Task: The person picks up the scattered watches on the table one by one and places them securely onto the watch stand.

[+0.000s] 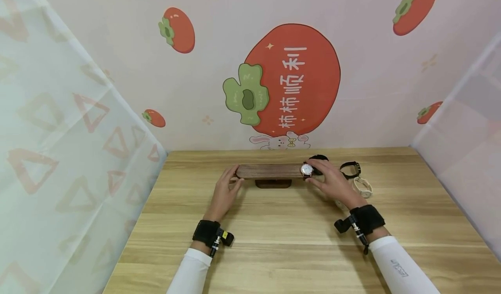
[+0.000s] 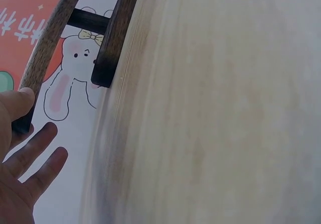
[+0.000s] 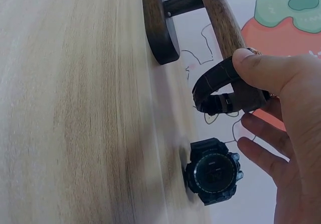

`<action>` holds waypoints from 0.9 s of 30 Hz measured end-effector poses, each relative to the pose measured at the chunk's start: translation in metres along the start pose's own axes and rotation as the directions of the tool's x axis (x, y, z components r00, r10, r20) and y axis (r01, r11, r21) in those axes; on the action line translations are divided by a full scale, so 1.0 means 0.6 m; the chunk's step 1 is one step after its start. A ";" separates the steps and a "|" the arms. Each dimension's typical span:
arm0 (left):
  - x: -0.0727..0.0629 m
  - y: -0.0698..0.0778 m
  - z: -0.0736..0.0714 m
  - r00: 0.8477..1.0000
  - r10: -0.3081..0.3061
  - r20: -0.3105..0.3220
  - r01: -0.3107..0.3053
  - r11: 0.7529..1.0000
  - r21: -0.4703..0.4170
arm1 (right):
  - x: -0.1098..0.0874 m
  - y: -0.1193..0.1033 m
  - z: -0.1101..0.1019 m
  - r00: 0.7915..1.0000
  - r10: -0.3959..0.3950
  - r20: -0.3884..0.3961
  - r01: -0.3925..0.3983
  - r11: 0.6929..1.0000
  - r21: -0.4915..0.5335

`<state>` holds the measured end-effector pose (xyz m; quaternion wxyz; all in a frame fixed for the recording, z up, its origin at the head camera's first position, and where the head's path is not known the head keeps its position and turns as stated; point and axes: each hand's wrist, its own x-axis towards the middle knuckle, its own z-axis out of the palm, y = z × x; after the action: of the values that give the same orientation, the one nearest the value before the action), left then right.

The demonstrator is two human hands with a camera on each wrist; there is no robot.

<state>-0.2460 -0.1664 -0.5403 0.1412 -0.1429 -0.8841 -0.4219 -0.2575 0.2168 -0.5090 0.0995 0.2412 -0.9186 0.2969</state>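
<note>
A dark wooden watch stand (image 1: 270, 171), a long bar on a short post and base, stands near the back of the table. At its left end, my left hand (image 1: 224, 195) holds the bar between thumb and fingers; in the left wrist view the thumb (image 2: 22, 101) presses on the wood. A wristwatch (image 1: 307, 169) with a white dial sits on the bar's right end, its dark strap (image 3: 213, 83) looped around the wood. My right hand (image 1: 337, 184) pinches this watch, with the other fingers spread below in the right wrist view.
Behind the right hand lies a chunky black digital watch (image 3: 214, 173). Further right are a black-strapped watch (image 1: 350, 170) and a cream watch (image 1: 364, 188). Another pale item (image 1: 339, 205) shows partly under the right wrist. A printed cloth wall (image 1: 203, 89) borders the table's back edge.
</note>
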 end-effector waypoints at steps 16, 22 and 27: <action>0.000 -0.002 0.000 1.000 -0.008 -0.002 0.008 1.000 -0.005 | 0.004 0.008 0.003 0.999 0.030 0.028 -0.033 0.995 0.095; -0.001 0.000 -0.001 1.000 -0.015 -0.008 0.015 1.000 -0.007 | 0.008 0.005 0.009 1.000 0.002 0.002 -0.002 0.995 0.101; 0.001 0.001 0.001 1.000 -0.005 -0.003 0.005 1.000 -0.027 | 0.015 -0.001 0.022 0.999 -0.035 -0.031 0.037 0.996 0.081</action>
<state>-0.2461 -0.1653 -0.5401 0.1398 -0.1420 -0.8783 -0.4345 -0.2655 0.2052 -0.5165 0.1085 0.2572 -0.8996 0.3358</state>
